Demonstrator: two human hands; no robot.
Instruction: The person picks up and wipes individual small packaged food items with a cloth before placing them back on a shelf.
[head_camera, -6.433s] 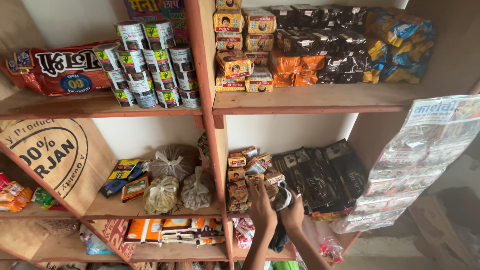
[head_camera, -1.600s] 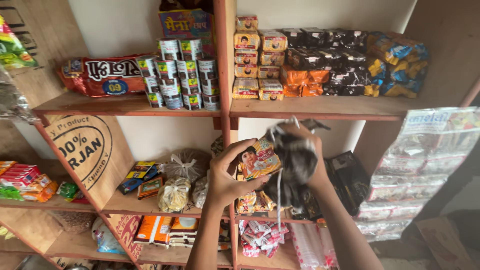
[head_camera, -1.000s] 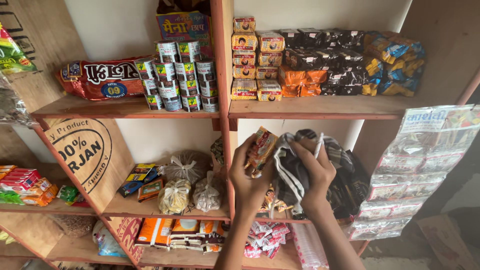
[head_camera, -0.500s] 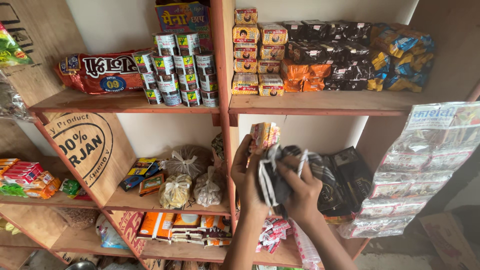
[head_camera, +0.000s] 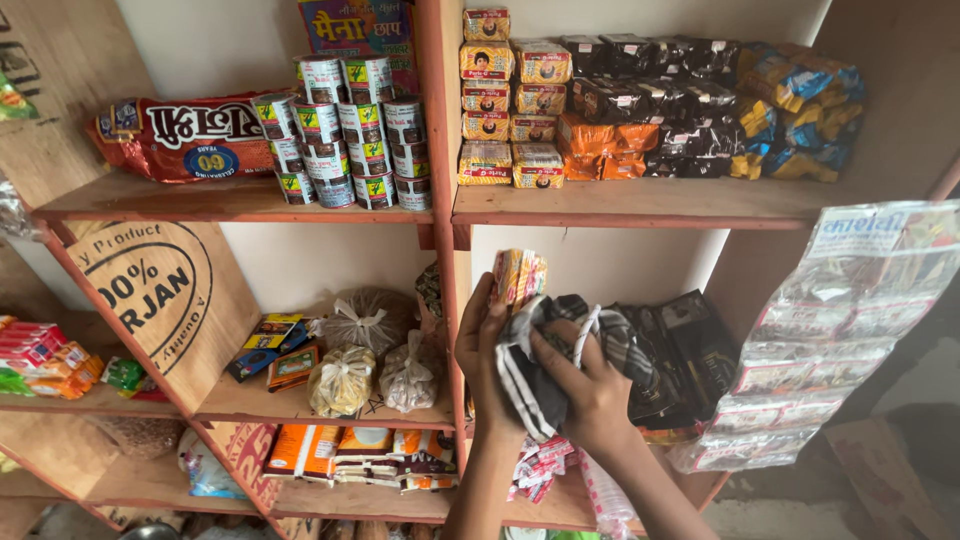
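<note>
**Head view: both hands busy with a packet and a cloth at the shop shelves**

Head view takes in the tall wooden shelving unit (head_camera: 640, 205), its upper board stacked with yellow biscuit packets (head_camera: 510, 110) and small printed tins (head_camera: 350, 130). Glossy black pouches (head_camera: 690, 350) stand on the middle board just behind the hands. The right hand (head_camera: 590, 385) is clenched around a bunched grey checked cloth (head_camera: 535, 375), pressing it against the small yellow and orange wrapped packet (head_camera: 518, 277), which the left hand (head_camera: 480, 345) pinches upright in front of the middle shelf. The packet is gripped only at its lower end, so a hard rub could knock it loose; a trailing cloth end could also drag the pouches off.
</note>
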